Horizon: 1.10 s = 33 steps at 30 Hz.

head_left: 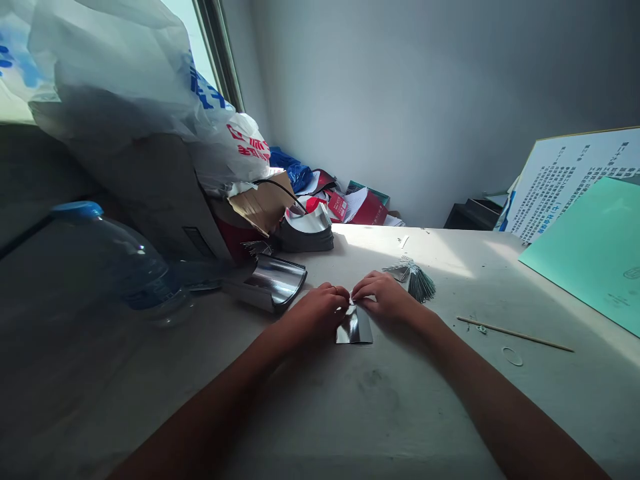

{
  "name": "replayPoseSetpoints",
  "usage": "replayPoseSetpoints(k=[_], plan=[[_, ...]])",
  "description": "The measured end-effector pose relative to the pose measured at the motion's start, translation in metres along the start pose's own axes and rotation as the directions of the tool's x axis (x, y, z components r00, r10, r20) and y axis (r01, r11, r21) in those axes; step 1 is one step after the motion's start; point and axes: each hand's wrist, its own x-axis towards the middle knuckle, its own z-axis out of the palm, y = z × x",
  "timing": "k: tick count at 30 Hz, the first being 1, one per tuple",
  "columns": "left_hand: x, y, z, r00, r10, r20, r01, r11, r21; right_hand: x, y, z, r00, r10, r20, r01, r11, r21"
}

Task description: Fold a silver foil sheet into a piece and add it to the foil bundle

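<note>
A small shiny silver sheet (354, 327) lies on the white table at the centre, with a fold or seam down its middle. My left hand (325, 308) is closed at its upper left edge, fingertips pressed together. Opposite it, my right hand (383, 293) pinches at the sheet's top edge, close to the left fingertips. What sits between the fingertips is too small to make out. Just beyond my right hand lies a fanned bundle of thin metal wires (420, 283). A curved silver-lined piece (280, 277) rests left of my hands.
A thin wooden stick (515, 333) and a white rubber ring (512, 357) lie at the right. A plastic bottle (145, 273), box and bags crowd the left. A dark roll (305, 233) stands behind; a green sheet (590, 247) is at the right edge.
</note>
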Motion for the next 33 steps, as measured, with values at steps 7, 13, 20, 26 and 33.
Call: replayPoseSetpoints(k=[7,13,20,26,33], plan=[[-0.004,-0.009,-0.015,0.988,0.089,0.127,-0.085,0.996,-0.032,-0.002,-0.007,-0.003,0.998,-0.011,0.056,0.012,1.000,-0.019],[-0.003,-0.016,-0.008,0.992,0.085,0.093,-0.087,0.996,0.016,-0.004,-0.014,-0.010,0.999,-0.016,0.033,0.015,1.000,0.021],[-0.003,-0.011,-0.013,0.997,-0.033,0.065,0.027,0.995,0.093,-0.008,-0.026,-0.017,0.976,-0.167,0.141,0.145,0.978,0.151],[-0.003,-0.012,-0.015,0.997,-0.016,0.071,0.007,0.992,0.128,-0.009,-0.023,-0.018,0.970,-0.191,0.152,0.185,0.981,0.050],[-0.001,-0.018,-0.015,0.997,0.037,0.070,-0.052,0.971,0.232,-0.009,-0.018,-0.011,0.967,-0.234,0.105,0.232,0.972,0.028]])
